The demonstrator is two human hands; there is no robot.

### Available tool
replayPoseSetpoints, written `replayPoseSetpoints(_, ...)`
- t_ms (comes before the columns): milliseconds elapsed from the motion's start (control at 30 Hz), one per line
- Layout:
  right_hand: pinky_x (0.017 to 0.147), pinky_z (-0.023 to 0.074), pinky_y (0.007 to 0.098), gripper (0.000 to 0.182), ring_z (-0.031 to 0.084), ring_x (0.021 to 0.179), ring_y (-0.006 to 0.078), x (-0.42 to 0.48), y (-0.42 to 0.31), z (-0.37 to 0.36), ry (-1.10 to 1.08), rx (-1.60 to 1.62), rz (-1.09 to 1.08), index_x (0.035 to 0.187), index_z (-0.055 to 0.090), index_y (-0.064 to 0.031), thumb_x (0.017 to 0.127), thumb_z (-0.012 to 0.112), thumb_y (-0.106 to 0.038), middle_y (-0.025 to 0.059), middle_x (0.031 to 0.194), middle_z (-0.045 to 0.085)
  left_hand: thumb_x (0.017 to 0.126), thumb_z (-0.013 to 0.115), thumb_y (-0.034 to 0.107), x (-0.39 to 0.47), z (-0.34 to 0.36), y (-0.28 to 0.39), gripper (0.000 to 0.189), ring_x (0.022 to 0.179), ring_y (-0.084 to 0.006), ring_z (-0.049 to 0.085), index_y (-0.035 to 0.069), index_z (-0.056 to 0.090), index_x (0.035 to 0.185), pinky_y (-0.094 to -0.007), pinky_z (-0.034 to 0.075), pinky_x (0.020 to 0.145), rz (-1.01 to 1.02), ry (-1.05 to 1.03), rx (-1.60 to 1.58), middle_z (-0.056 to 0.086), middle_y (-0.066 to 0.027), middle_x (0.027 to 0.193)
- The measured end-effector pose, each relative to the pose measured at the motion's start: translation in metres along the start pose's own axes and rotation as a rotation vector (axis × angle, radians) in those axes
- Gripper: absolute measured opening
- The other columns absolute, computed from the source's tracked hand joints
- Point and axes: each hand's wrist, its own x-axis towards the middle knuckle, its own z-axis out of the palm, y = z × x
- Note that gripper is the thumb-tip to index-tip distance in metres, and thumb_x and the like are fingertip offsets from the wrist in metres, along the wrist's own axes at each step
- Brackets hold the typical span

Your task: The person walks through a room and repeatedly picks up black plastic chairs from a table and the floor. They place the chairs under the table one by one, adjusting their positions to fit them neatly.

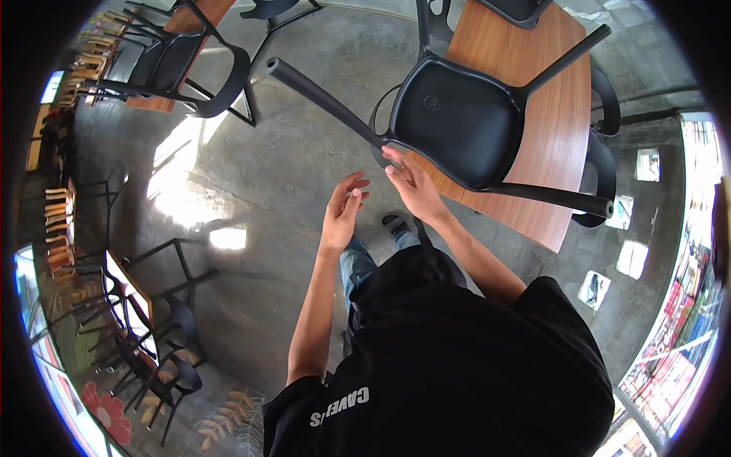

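Observation:
A black plastic chair (460,120) rests upside down on a wooden tabletop (548,165), its legs pointing up and outward. Close to the near left corner of its seat is my right hand (412,185), fingers spread and nothing in the grasp. Whether the fingertips touch the chair there I cannot tell. My left hand (344,214) hangs in the air to the left, fingers loosely curled and apart, holding nothing. Below the hands lies the grey concrete floor (297,171).
More black chairs (602,171) stand along the table's right side. At the upper left, chairs lie on another wooden table (197,23) with black metal legs (248,103). Upturned chairs (154,365) crowd a table (134,285) at lower left. Glass windows (679,320) line the right.

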Motion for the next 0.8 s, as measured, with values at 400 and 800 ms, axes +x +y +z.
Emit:
replayPoseSetpoints(400, 0.092, 0.0451, 0.0422, 0.044, 0.056, 0.108, 0.0353, 0.088, -0.006, 0.088, 0.648, -0.420, -0.060, 0.124, 0.058, -0.0056, 0.086, 0.070, -0.024, 0.0160, 0.117, 0.060, 0.102, 0.050, 0.030, 0.098, -0.162, 0.020, 0.037, 0.100, -0.0163, 0.061, 0.006, 0.054, 0.129, -0.0302, 0.047, 0.085, -0.107, -0.300, 0.182, 0.067, -0.0078, 0.109)
replayPoseSetpoints(800, 0.088, 0.0475, 0.0383, 0.042, 0.061, 0.102, 0.0325, 0.139, 0.033, 0.102, 0.918, -0.408, 0.025, 0.120, 0.060, -0.0050, 0.085, 0.073, -0.023, 0.0164, 0.110, 0.063, 0.101, 0.051, 0.026, 0.249, -0.137, 0.056, 0.032, 0.100, -0.0170, 0.062, 0.009, 0.055, 0.127, -0.0311, 0.047, 0.087, -0.077, -0.700, 0.302, 0.066, -0.0087, 0.110)
